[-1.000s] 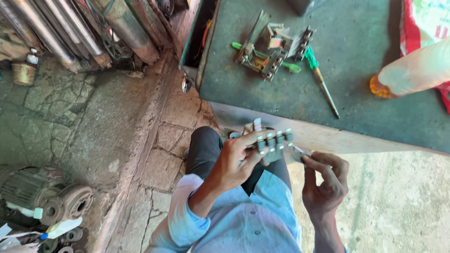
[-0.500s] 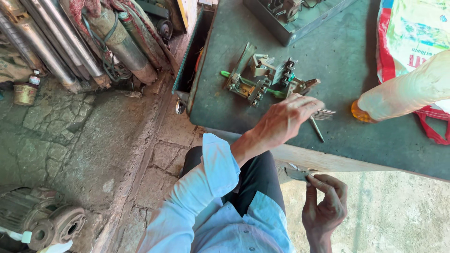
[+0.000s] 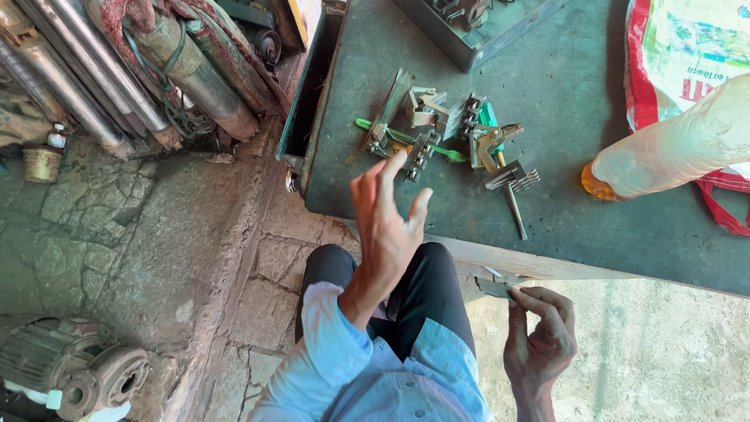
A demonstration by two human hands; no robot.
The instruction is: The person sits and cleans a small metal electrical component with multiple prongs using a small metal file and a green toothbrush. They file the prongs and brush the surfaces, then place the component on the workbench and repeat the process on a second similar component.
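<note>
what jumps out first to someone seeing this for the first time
The left hand hangs open and empty in mid-frame, fingers spread, just short of a heap of metal parts on the dark green table. Lower right, the right hand pinches a small flat metal piece by the table edge. A white plastic bottle lies at the right.
</note>
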